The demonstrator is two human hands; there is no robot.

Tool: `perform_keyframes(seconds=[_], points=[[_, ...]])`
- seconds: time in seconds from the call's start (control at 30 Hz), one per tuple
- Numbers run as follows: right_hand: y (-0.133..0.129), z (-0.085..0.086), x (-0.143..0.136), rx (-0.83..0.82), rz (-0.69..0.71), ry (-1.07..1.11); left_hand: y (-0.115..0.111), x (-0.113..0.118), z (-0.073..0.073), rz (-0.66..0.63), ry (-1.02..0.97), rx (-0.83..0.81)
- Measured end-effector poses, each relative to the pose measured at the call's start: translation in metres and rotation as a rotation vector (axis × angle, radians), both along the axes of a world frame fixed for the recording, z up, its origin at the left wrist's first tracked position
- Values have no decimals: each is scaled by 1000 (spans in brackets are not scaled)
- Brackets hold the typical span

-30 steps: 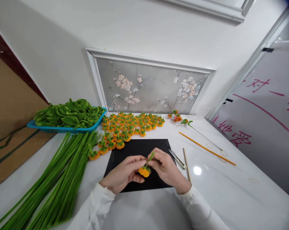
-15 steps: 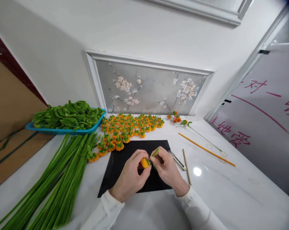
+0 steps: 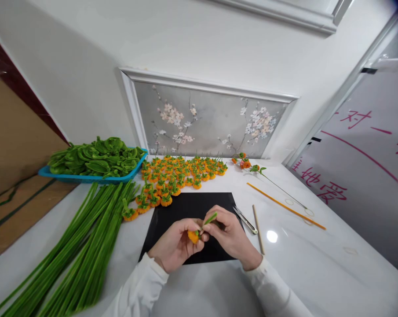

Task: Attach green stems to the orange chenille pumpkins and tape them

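Over a black mat [image 3: 192, 203], my left hand [image 3: 177, 246] pinches a small orange pipe-cleaner flower [image 3: 193, 237] with a green base, its head turned toward me. My right hand [image 3: 230, 233] meets it from the right, thumb and forefinger closed on a short green pipe cleaner [image 3: 210, 218] at the flower's stem. The fingertips of both hands nearly touch, so the join between the green piece and the flower is partly hidden. Just right of my right hand lie small scissors [image 3: 245, 219] and a thin wooden stick [image 3: 258, 229].
Many finished-looking orange flowers [image 3: 182, 169] stand in rows behind the mat. A blue tray [image 3: 86, 178] of green looped leaves [image 3: 100, 158] sits back left, with long green pipe cleaners [image 3: 89, 246] before it. An orange pipe cleaner [image 3: 286, 206] and a stemmed flower spray [image 3: 246, 164] lie right.
My left hand has rolled palm-up and lowered slightly, turning the orange flower toward me. My right hand keeps its pinch on the green piece, which now tilts lower.
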State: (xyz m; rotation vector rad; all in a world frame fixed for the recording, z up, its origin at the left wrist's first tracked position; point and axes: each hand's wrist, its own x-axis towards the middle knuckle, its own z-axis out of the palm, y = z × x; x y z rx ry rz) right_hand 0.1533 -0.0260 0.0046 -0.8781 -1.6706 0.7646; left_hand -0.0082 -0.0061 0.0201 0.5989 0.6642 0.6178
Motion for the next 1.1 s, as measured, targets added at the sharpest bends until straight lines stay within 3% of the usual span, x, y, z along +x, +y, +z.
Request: perform_keyframes(seconds=[0.1,0.2,0.27,0.47,0.6,0.73,0.97,1.1], points=[[0,-1,-1,-11,12,18,0,-1,-2,-8,-30,-75],[2,-6,-2,-44,-34,45,-1,0,1,16,15,62],[4,-10,-2,-61,-78,49,-2,1,4,56,93,240],[8,-19,-4,-151,-204,94,-3,6,2,225,598,1062],[8,-19,-5,-210,-208,142,-3,8,-3,296,713,1213],[9,-18,-4,-175,-169,158,-1,9,-3,295,628,1081],[4,-11,-3,-33,-94,96,1,3,2,64,175,289],[3,-8,-4,1,-27,110,2,-1,-1,97,47,71]])
